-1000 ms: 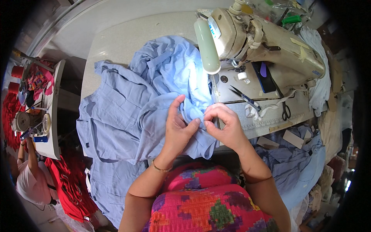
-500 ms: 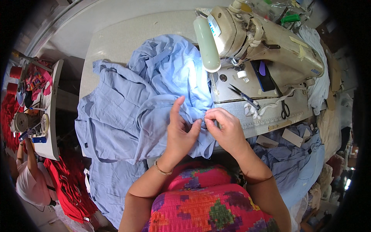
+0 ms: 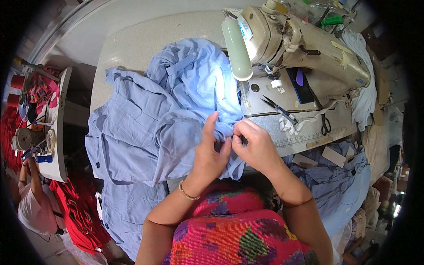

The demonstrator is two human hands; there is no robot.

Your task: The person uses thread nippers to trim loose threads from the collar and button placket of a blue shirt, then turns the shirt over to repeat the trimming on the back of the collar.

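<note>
Bench (image 3: 132, 42): broad top of pale, fine-speckled board with a rounded corner at 11 o'clock; a strip with ruler markings (image 3: 309, 139) follows its edge near 3 o'clock.
Room: white-topped side table (image 3: 55, 150) at 9 o'clock; at 8 o'clock, a person in a pale top (image 3: 39, 210) beside a limp heap of bright red cloth (image 3: 79, 216); at 4 o'clock, rumpled grey-blue cloth (image 3: 327, 181) under stiff pale cards (image 3: 334, 157).
Sewing machine (image 3: 304, 48): cream-painted metal, stained, rounded, between 1 and 2 o'clock; a glossy pale-green tubular lamp (image 3: 237, 53) hangs at its head.
Tools: slim pointed dark snips (image 3: 279, 109) at 2 o'clock; black-handled metal scissors (image 3: 326, 127) at 3, near a crumpled white cloth strip (image 3: 304, 123).
Light-blue thin-cloth garment (image 3: 137, 115): spread from centre towards 10 o'clock on the bench, matte and creased, bunched in soft folds, brightly lit beside the lamp.
Hands: left (image 3: 210, 154) half open, index raised, thumb at the garment's edge, grip unclear; right (image 3: 256, 143) curled, fingertips pinching that edge.
</note>
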